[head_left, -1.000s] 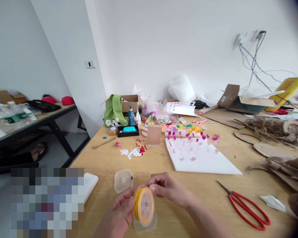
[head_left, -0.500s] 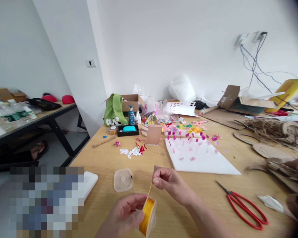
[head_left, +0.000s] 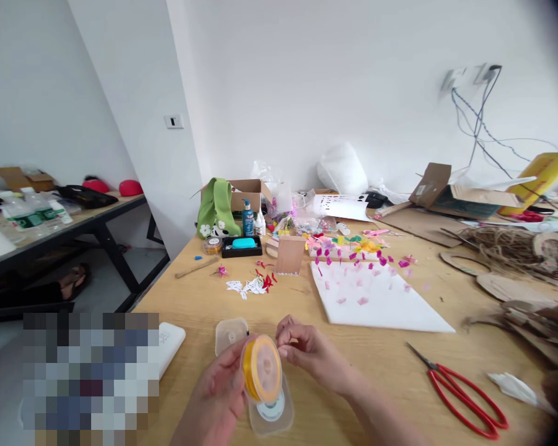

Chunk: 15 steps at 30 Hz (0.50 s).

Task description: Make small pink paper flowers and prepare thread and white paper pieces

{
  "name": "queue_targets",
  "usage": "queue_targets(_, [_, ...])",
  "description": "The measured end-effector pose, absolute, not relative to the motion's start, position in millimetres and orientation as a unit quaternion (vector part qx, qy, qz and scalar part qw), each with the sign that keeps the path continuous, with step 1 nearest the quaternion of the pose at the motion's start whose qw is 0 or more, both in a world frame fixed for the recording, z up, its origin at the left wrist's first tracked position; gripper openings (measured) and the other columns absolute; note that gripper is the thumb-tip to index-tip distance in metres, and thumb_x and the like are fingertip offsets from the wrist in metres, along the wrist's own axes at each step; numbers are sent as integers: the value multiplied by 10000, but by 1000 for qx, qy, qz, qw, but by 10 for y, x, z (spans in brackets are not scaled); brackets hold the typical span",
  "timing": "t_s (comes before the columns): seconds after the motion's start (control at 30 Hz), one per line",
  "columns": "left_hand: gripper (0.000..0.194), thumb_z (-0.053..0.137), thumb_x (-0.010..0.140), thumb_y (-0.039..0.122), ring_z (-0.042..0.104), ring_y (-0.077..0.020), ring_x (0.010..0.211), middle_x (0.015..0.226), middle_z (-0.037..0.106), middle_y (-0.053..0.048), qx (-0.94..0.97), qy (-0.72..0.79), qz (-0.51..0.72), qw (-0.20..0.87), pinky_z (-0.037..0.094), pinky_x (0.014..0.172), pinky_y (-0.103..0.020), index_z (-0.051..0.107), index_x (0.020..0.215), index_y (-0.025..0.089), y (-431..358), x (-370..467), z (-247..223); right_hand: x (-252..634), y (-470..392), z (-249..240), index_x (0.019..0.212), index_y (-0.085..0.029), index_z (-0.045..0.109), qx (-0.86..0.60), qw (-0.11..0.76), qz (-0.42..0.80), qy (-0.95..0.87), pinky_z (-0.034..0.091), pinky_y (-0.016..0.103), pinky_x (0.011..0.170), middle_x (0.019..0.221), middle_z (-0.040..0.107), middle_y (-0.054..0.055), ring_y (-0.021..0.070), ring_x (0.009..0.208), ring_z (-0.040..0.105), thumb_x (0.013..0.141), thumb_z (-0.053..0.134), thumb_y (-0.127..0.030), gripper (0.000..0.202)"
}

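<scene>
Tilted so its round face points toward me, a spool of yellow thread [head_left: 261, 370] is gripped by my left hand [head_left: 223, 384]. Just right of the spool's rim, my right hand [head_left: 307, 353] is closed in a pinch on the yellow thread, whose strand hardly shows against the spool. Behind my left hand, one half of a clear plastic case [head_left: 230, 333] lies on the wooden table [head_left: 353, 409]. Under the spool, partly covered by it, sits the other clear half [head_left: 270, 424], with a round label showing.
Red-handled scissors [head_left: 465, 396] lie at right beside a crumpled white tissue [head_left: 514, 387]. A white foam board [head_left: 376, 303] holds purple and pink petals. White and red small pieces [head_left: 251, 285], a cardboard stand [head_left: 289, 255] and a white power bank [head_left: 171, 347] are around.
My left hand has raised the spool and turned its flat face toward me, uncovering the lower case half. My right hand has come closer to the spool's rim, and the thread stretch has shortened.
</scene>
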State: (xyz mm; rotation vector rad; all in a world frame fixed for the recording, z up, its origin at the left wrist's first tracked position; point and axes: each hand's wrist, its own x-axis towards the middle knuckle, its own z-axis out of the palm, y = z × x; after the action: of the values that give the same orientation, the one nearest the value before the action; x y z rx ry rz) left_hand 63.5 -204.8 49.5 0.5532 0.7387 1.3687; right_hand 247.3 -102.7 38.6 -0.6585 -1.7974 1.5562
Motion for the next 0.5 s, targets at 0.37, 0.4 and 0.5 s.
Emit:
queue_targets(0.37, [349, 797, 698, 333, 622, -250, 1097, 1061, 708, -77, 165, 386, 678, 604, 476, 985, -385, 690, 994, 181, -1950, 699, 520, 2315, -1299, 413, 769, -164, 625, -318, 234, 526, -753, 395, 261, 627, 726, 595, 5, 142, 684, 519, 812, 598, -220, 76])
queue_targets(0.4, [370, 790, 706, 336, 617, -252, 1102, 1084, 698, -81, 171, 389, 679, 598, 478, 982, -390, 679, 1023, 181, -1943, 710, 518, 2316, -1312, 441, 770, -169, 629, -312, 246, 501, -769, 411, 271, 667, 755, 602, 10, 154, 734, 535, 806, 603, -201, 54])
queue_targets(0.5, [402, 787, 706, 344, 619, -260, 1089, 1090, 684, -86, 177, 398, 682, 587, 497, 952, -403, 661, 1051, 179, -1921, 734, 507, 2328, -1325, 507, 772, -180, 624, -292, 274, 456, -795, 426, 295, 762, 805, 620, 22, 177, 845, 554, 810, 603, -174, 44])
